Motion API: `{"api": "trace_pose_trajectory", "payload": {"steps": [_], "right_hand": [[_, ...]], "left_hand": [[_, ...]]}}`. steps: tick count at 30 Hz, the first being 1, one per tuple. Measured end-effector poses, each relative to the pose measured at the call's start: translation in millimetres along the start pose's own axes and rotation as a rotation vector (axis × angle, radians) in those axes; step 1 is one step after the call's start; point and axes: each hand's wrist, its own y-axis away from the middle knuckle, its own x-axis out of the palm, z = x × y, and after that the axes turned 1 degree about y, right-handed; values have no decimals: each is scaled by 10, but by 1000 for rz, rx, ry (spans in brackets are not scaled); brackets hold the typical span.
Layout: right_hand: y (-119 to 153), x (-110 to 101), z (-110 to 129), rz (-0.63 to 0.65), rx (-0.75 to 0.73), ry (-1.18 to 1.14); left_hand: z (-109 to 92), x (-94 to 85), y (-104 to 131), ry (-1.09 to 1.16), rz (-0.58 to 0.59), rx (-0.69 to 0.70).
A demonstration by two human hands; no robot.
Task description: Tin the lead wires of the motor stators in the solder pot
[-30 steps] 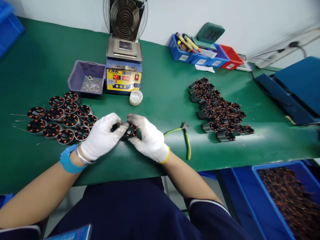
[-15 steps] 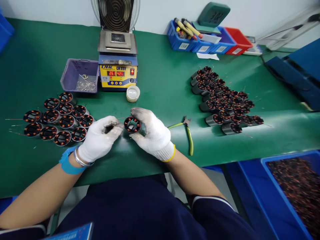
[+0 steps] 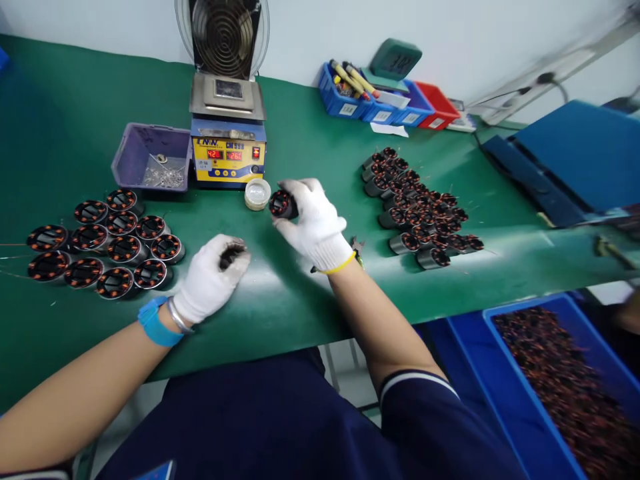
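Observation:
My right hand (image 3: 317, 223), in a white glove, grips a motor stator (image 3: 282, 204), a short cylinder with a dark ring and copper windings on its end. It is held just right of a small round white pot (image 3: 257, 194). My left hand (image 3: 213, 277), gloved and dark-stained at the fingers, is curled closed over the table's front part; whether anything is between its fingertips is hidden. To its left stands a group of stators (image 3: 125, 249) with thin wire leads. Cutting pliers (image 3: 358, 245) lie mostly hidden behind my right wrist.
A solder pot with a digital display (image 3: 229, 153) stands at the back, beside a purple bin (image 3: 125, 160) of metal bits. More stators (image 3: 400, 217) cluster on the right. Small blue bins (image 3: 345, 105) and a red one (image 3: 435, 110) line the wall. A blue crate (image 3: 493, 313) sits lower right.
My right hand has carried the stator up and to the right, away from my left hand, towards the white pot. My right wrist now covers most of the pliers. The view has shifted rightward.

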Motion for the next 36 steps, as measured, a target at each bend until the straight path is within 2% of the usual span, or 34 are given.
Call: {"api": "trace_pose_trajectory", "payload": {"steps": [2, 4, 10, 17, 26, 32, 36], "right_hand": [[-185, -2, -21, 71, 68, 103], [-319, -1, -13, 144, 89, 182], [-462, -47, 30, 309, 52, 281], [-522, -103, 47, 370, 2, 339], [-592, -136, -65, 411, -65, 323], [-661, -181, -51, 459, -84, 345], [-565, -279, 5, 387, -84, 302]], "left_hand": [[30, 44, -8, -43, 76, -19], [41, 49, -24, -62, 97, -20], [37, -8, -72, -110, 129, -18], [90, -3, -95, -229, 230, 30], [90, -8, -93, -289, 257, 46], [99, -9, -104, -314, 282, 74], [107, -13, -104, -314, 287, 83]]}}
